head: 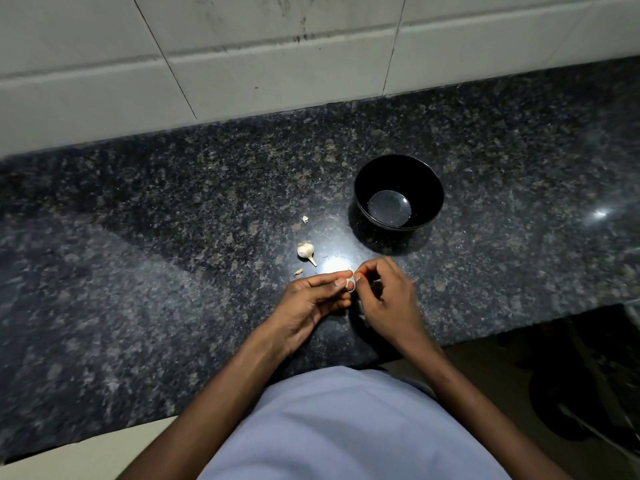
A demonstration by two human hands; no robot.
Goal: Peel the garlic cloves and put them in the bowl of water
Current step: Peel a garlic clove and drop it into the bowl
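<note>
- Small white garlic bulb (306,250): centre frame, on speckled dark granite counter (138,237); loose skin scraps nearby.
- Left hand (311,299): fingertips pinch small pale garlic clove (349,283), mostly hidden.
- Right hand (388,299): fingertips pinch same clove.
- Round black bowl (429,188): centre right; water barely discernible.

Left hand (313,299), right hand (388,292) pinched together

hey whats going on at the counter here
A person stands at a dark granite counter peeling garlic. The left hand and the right hand pinch one small clove between their fingertips and work at its skin. The rest of the garlic bulb lies on the counter with a few scraps of skin near it. The black bowl beyond holds a little water and no cloves that show.
</note>
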